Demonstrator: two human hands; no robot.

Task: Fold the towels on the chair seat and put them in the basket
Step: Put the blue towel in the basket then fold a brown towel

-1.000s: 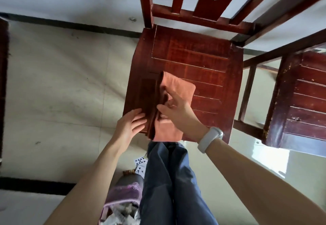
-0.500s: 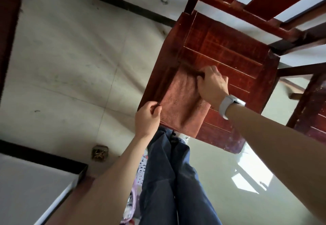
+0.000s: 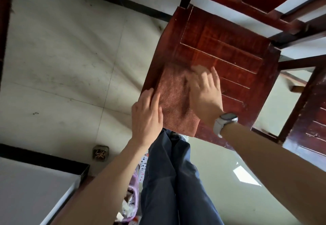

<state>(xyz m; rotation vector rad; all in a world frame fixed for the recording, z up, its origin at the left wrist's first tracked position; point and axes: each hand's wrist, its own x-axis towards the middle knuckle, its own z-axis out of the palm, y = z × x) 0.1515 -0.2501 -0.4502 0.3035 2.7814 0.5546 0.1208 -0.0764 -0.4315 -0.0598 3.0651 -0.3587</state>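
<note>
A rust-orange towel point(image 3: 173, 99) lies folded flat on the near left part of the red wooden chair seat point(image 3: 229, 48), its near edge hanging slightly over the front. My left hand point(image 3: 147, 115) rests with straight fingers on the towel's left edge. Over the towel's right side lies my right hand point(image 3: 204, 92), flat and blurred by motion, with a white watch on the wrist. Only the purple rim of the basket point(image 3: 132, 189) shows, low beside my left leg, with items inside.
A second red wooden chair point(image 3: 310, 111) stands to the right. Playing cards point(image 3: 143, 163) lie on the tiled floor near my feet. A small box point(image 3: 100, 153) sits on the floor at left, and a white surface with a dark edge point(image 3: 35, 189) fills the lower left.
The towel was folded over from a bunched strip into a flat rectangle. My right hand went from gripping its far edge to lying flat on it; my left hand opened along the left edge.
</note>
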